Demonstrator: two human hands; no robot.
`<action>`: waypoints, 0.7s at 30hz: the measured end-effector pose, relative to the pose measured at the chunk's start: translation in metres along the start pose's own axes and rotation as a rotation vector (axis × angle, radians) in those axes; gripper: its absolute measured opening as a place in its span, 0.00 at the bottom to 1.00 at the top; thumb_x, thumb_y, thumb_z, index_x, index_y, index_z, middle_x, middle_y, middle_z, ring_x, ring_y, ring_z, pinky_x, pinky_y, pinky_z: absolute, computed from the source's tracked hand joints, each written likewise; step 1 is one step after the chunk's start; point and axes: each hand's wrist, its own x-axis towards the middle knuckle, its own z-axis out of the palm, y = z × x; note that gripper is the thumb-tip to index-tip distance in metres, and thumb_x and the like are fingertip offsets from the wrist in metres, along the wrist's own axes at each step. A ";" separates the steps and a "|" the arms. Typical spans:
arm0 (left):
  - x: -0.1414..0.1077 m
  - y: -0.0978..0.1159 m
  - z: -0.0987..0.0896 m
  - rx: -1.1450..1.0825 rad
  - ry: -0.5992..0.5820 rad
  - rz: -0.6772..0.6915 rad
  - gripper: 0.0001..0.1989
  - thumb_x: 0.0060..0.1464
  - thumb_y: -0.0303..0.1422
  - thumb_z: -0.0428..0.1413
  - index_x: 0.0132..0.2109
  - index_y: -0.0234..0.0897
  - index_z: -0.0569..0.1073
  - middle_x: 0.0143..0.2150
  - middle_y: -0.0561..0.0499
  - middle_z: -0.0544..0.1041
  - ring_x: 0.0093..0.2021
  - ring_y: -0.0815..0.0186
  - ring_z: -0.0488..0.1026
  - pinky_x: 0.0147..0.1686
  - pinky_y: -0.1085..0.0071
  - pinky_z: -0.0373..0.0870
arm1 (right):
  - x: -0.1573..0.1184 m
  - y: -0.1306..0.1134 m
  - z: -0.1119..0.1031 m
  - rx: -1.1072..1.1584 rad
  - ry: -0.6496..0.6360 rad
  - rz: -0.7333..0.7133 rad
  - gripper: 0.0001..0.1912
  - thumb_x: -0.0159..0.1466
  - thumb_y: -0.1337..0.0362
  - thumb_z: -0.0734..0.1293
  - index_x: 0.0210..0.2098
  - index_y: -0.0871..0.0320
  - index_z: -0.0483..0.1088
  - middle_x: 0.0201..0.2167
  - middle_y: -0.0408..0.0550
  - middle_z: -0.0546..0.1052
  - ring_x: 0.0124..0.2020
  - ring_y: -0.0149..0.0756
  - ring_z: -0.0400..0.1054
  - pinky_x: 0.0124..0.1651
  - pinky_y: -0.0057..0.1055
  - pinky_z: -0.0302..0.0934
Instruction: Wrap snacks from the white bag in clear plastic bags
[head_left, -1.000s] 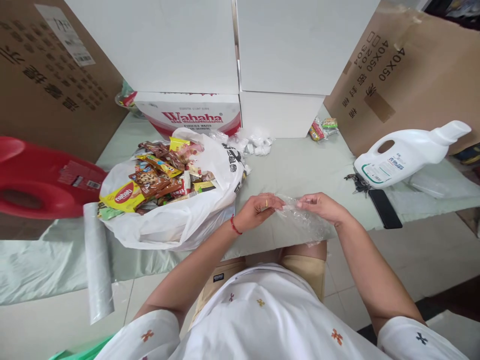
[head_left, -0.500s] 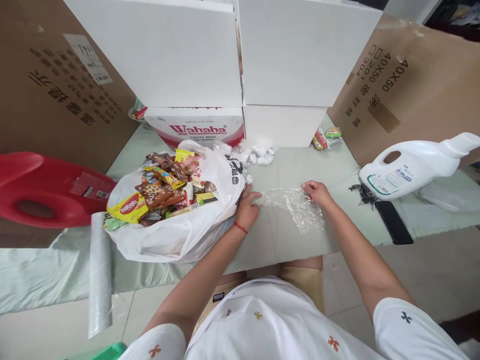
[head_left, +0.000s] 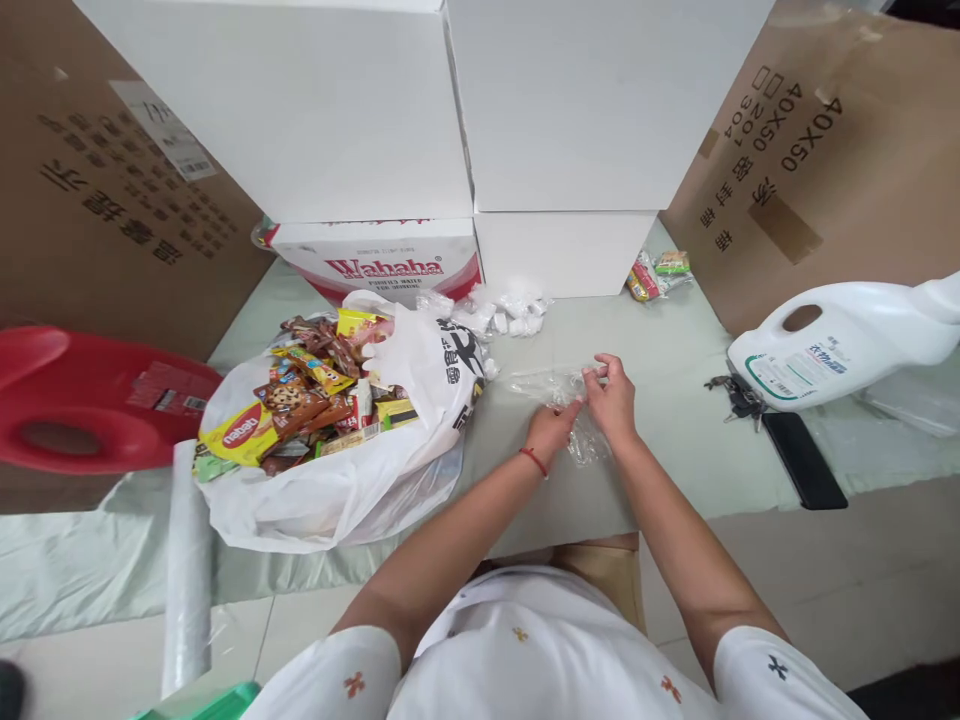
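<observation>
A crumpled clear plastic bag [head_left: 589,442] lies on the cloth-covered table, under and between my hands. My left hand [head_left: 553,432], with a red cord on its wrist, is closed on the bag's near side. My right hand [head_left: 611,400] pinches the bag's upper right part, its fingertips close to the left ones. To the left stands a large white plastic carrier bag [head_left: 300,515], its mouth wide and full of wrapped snacks [head_left: 307,390] in brown, yellow and red packets.
White boxes [head_left: 360,110] and a Wahaha carton [head_left: 382,265] wall the back, with small white packets [head_left: 517,308] before them. Left are a red jug [head_left: 105,400] and a plastic roll [head_left: 187,570]. Right are a white detergent bottle [head_left: 847,340], keys [head_left: 739,398] and a phone [head_left: 806,460].
My left hand has left the carrier bag's side, moved right and closed on the clear bag. My right hand has shifted slightly left, and the view has tilted a little.
</observation>
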 end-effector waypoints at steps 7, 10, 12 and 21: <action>-0.006 -0.016 -0.055 -0.180 -0.119 0.028 0.21 0.46 0.49 0.63 0.30 0.36 0.69 0.23 0.57 0.67 0.19 0.77 0.58 0.19 0.76 0.46 | 0.034 0.033 -0.022 -0.073 -0.085 -0.028 0.26 0.64 0.54 0.64 0.59 0.54 0.64 0.44 0.49 0.76 0.20 0.29 0.65 0.35 0.34 0.66; -0.018 -0.026 -0.089 -0.147 -0.116 -0.054 0.25 0.43 0.53 0.63 0.30 0.35 0.69 0.23 0.57 0.67 0.17 0.77 0.56 0.19 0.76 0.43 | 0.050 0.047 -0.029 -0.071 -0.148 -0.011 0.26 0.63 0.56 0.64 0.60 0.54 0.63 0.43 0.47 0.77 0.18 0.28 0.64 0.35 0.35 0.66; -0.029 -0.032 -0.107 -0.035 -0.064 -0.092 0.25 0.46 0.55 0.60 0.29 0.36 0.68 0.22 0.56 0.67 0.17 0.76 0.56 0.19 0.75 0.44 | 0.055 0.051 -0.031 -0.076 -0.177 -0.011 0.26 0.63 0.56 0.65 0.59 0.54 0.63 0.43 0.46 0.78 0.17 0.28 0.64 0.35 0.35 0.67; -0.121 0.001 -0.074 0.739 0.377 0.688 0.09 0.64 0.38 0.50 0.41 0.41 0.73 0.29 0.52 0.71 0.29 0.64 0.69 0.33 0.68 0.65 | 0.040 0.039 -0.021 -0.075 -0.231 -0.136 0.26 0.64 0.52 0.65 0.60 0.53 0.63 0.44 0.47 0.78 0.22 0.30 0.65 0.33 0.34 0.67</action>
